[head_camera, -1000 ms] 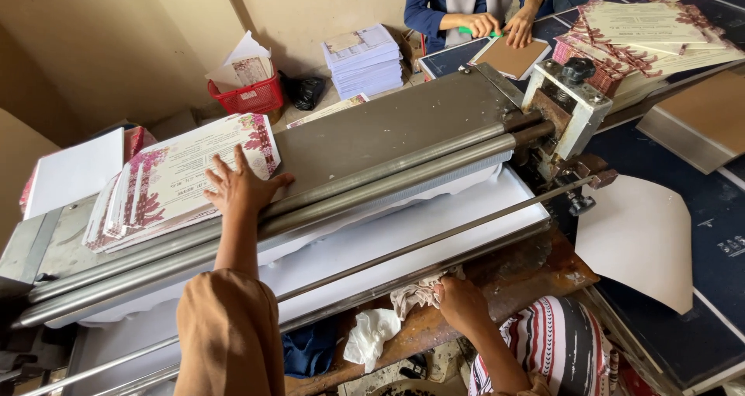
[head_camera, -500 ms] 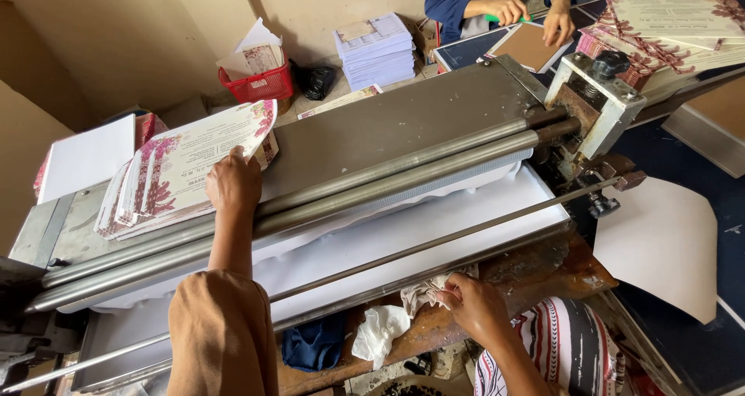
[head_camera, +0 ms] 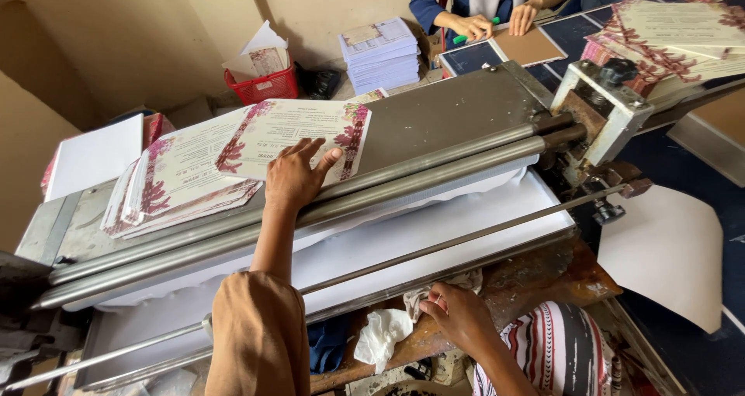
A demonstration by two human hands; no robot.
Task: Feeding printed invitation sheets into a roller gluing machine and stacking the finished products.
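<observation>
Grip of left hand (head_camera: 297, 177): fingers spread flat, pinning printed sheet (head_camera: 299, 136) for sliding. Right hand (head_camera: 459, 316): curled, pinching rag (head_camera: 434, 291) below rollers (head_camera: 403, 167).

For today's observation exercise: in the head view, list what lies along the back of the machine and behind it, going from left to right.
White sheet stack → pile of floral printed sheets → left hand on the top printed sheet → red basket → stack of papers → brown card → metal roller bracket.
</observation>
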